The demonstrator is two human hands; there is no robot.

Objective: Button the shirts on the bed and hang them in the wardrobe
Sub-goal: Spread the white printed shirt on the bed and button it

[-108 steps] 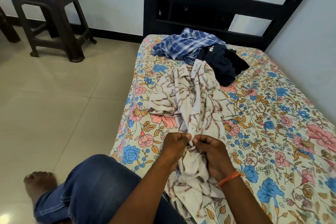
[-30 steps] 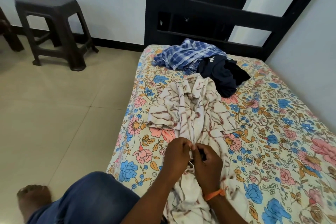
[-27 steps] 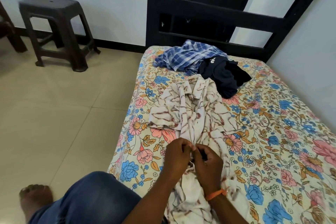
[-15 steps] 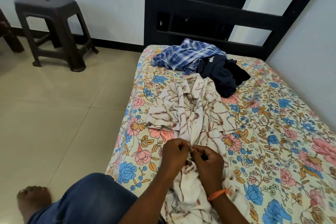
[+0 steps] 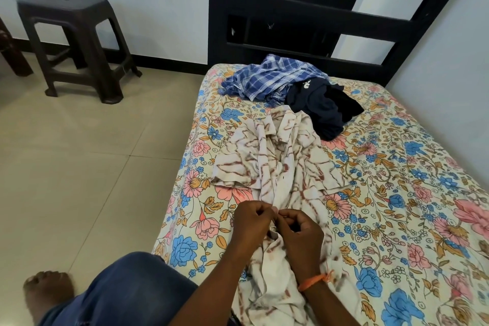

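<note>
both hands pinch the front edges of the cream shirt on the bed.

the left hand [image 5: 252, 222] and right hand [image 5: 301, 233] sit knuckle to knuckle, each grip curled and clamped on the cream brown-streaked shirt [image 5: 280, 167] at its front opening. the shirt runs from the grip toward 12 o'clock, collar end far, its hem bunched under the wrists toward 6 o'clock. it lies on the floral bed [image 5: 397, 193]. a blue checked shirt [image 5: 272, 77] and a dark navy garment [image 5: 322, 106] lie touching each other past the collar, at 12 to 1 o'clock. a dark stool [image 5: 76, 42] stands on the floor at 10 o'clock.
</note>
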